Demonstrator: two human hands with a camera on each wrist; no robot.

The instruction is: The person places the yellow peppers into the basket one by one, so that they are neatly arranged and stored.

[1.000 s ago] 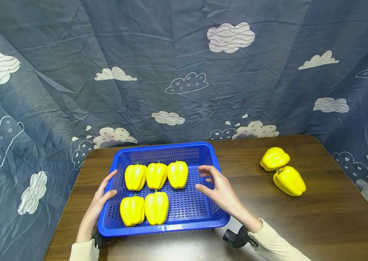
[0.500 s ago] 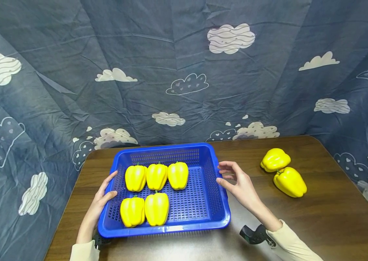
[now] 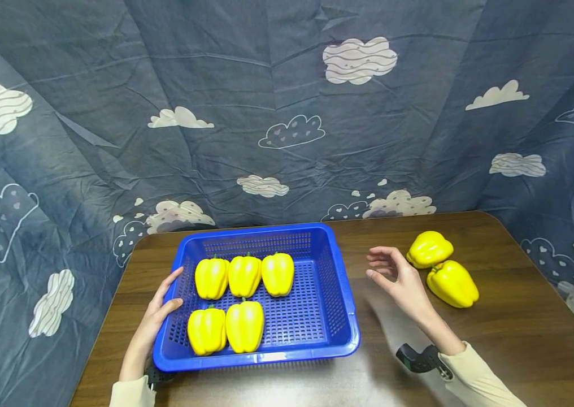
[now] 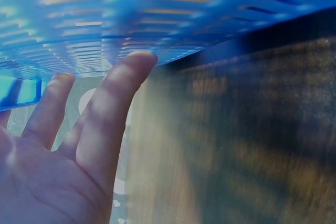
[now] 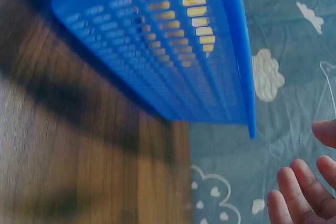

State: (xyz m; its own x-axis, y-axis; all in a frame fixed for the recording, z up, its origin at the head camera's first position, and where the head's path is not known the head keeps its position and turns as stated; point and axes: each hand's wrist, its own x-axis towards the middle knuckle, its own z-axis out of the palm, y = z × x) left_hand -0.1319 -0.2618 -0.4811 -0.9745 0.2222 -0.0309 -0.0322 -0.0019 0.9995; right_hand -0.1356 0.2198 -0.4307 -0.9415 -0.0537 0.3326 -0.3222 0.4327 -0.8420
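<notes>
Several yellow bell peppers lie in a blue slotted plastic basket, three in the back row and the others in front. My left hand holds the basket's left rim, its thumb over the edge. In the left wrist view, the left hand's fingers lie by the slotted outer wall. My right hand hovers over the table between the basket and two loose bell peppers, holding nothing, its fingers loosely bent. One loose bell pepper lies behind the other bell pepper, close together.
A brown wood-grain table carries everything. Behind it hangs a dark blue-grey cloth printed with clouds. A black wrist device sits beneath the right sleeve.
My right hand has moved right, from over the basket's right side, past its rim, to near the loose bell peppers. The left hand, basket and bell peppers have stayed put.
</notes>
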